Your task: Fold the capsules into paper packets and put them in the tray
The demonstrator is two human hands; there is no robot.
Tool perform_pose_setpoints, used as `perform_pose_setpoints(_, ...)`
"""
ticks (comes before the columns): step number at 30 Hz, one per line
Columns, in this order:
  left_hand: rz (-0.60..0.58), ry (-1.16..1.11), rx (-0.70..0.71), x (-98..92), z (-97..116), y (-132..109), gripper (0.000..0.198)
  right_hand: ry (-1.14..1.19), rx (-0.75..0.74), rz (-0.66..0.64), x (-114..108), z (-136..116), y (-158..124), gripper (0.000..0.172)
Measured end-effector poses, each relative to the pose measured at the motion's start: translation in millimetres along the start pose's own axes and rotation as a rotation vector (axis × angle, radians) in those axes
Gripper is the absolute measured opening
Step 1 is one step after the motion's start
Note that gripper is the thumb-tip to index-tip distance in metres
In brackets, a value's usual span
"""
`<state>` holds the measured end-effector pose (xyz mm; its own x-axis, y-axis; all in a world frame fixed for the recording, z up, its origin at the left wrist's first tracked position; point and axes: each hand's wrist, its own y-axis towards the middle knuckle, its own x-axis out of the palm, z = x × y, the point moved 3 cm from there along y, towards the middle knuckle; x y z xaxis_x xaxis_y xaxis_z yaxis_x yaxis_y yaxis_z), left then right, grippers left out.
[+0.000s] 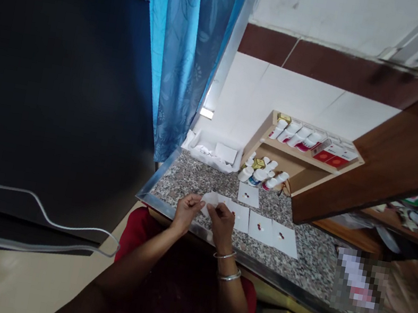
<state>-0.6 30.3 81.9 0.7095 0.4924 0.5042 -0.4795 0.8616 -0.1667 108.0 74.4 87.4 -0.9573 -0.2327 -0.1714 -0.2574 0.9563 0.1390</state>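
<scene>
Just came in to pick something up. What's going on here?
A person holds a small white paper between their left hand and right hand, above a granite counter. Beside them, white paper squares lie on the counter, each with a few small tablets. White bottles stand on a wooden shelf behind.

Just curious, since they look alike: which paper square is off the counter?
The paper square held between the left hand and right hand, above the granite counter; the other squares lie flat, each with small pills.
</scene>
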Motion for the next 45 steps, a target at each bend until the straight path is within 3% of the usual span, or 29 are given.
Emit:
perform_pose_setpoints(6, -0.040, 0.045, -0.078, -1.7, -1.1, -2.9, 0.030, 0.158, 0.104, -0.091, 0.4, -6.5, 2.0, 0.028)
perform_pose_setpoints(10, -0.046, 0.097, -0.053, -0.4, 3.8, -4.4, 0.025, 0.155, 0.128, -0.106, -0.9, -6.7, 4.3, 0.027)
perform_pose_setpoints(21, -0.066, 0.087, -0.063, -6.8, 4.7, 1.9, 0.028, 0.121, 0.067, -0.145, 3.9, -6.6, 4.4, 0.010)
perform_pose_setpoints(32, -0.054, 0.124, -0.133, -9.7, 2.8, 3.7, 0.027, 0.174, 0.131, -0.256, 8.3, -4.3, 6.1, 0.015)
perform_pose_setpoints(36, -0.080, 0.095, -0.083, -9.0, -2.3, 6.5, 0.032, 0.248, 0.189, -0.260, 8.7, 0.1, 6.1, 0.012)
perform_pose_setpoints(40, -0.030, 0.126, -0.013, -12.8, -9.3, 8.5, 0.033, 0.389, 0.298, -0.278, 11.2, 9.0, 5.1, 0.009)
perform_pose_setpoints(45, -0.062, 0.185, -0.009, -13.0, -13.5, 5.5, 0.037, 0.399, 0.307, -0.267, 13.8, 10.2, 6.5, 0.010)
